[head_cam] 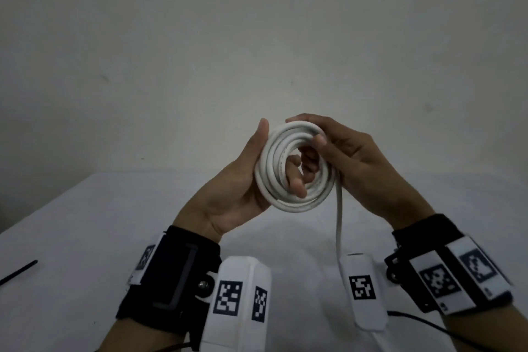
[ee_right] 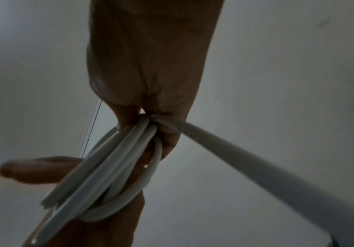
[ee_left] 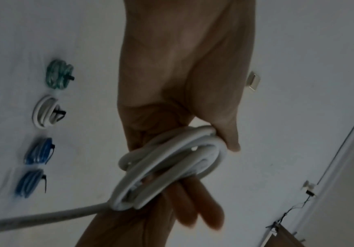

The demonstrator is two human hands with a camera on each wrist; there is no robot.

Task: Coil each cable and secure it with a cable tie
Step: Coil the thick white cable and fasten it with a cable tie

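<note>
Fingers [head_cam: 307, 164] of our right hand [head_cam: 347, 157] pinch the thick white round cable coil [head_cam: 294, 168]; left hand [head_cam: 243, 183] grips it, aloft above the white surface [head_cam: 85, 237]. Risk: untied loops springing apart, dangling tail [head_cam: 339, 223] dragging.

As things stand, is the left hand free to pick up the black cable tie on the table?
Probably not yet: the left hand holds the white cable coil, fingers through it. The cable tie lies apart with nothing covering it.

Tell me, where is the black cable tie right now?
In the head view the black cable tie lies on the white table at the far left edge, left of the left hand, and neither hand touches it.
</note>
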